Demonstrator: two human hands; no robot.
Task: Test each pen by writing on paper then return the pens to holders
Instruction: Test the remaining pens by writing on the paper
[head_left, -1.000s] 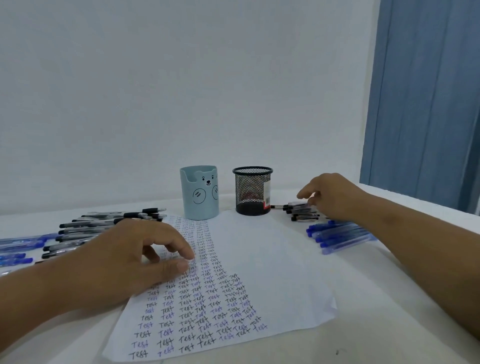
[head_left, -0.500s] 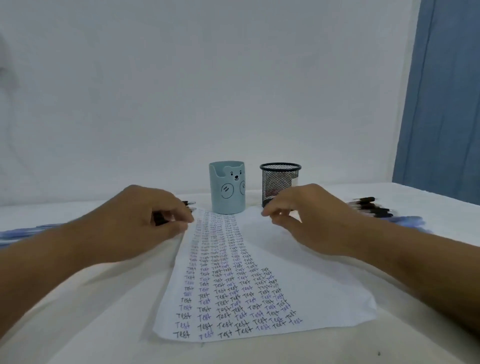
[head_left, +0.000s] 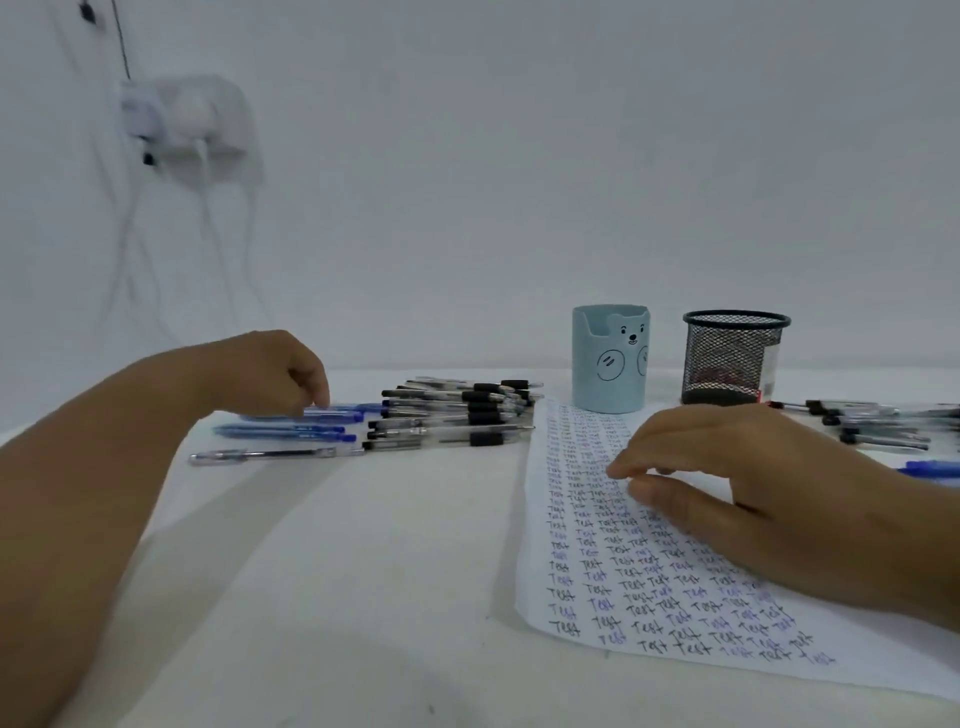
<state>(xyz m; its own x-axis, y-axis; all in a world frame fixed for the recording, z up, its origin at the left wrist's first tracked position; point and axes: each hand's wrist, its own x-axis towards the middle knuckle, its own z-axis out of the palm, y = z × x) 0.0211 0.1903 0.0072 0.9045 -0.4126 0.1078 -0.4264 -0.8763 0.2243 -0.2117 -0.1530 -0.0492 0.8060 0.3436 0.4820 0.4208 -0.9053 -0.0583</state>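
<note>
Pens (head_left: 457, 413) lay left of the paper (head_left: 576, 545); left hand (head_left: 270, 376) seemingly pinched a blue pen (head_left: 332, 414), right hand (head_left: 727, 483) rested loosely curled on paper.

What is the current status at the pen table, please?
Left hand touching blue pens. Right hand resting on paper. Both holders empty-looking. Nothing in the way.

Scattered pens (head_left: 447, 415) beside written paper (head_left: 649, 566)

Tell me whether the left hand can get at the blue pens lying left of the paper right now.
Probably yes. The left hand is already down at the blue pens, fingertips on or just above the topmost one, with nothing between them. The black pens lie off to the side.
</note>
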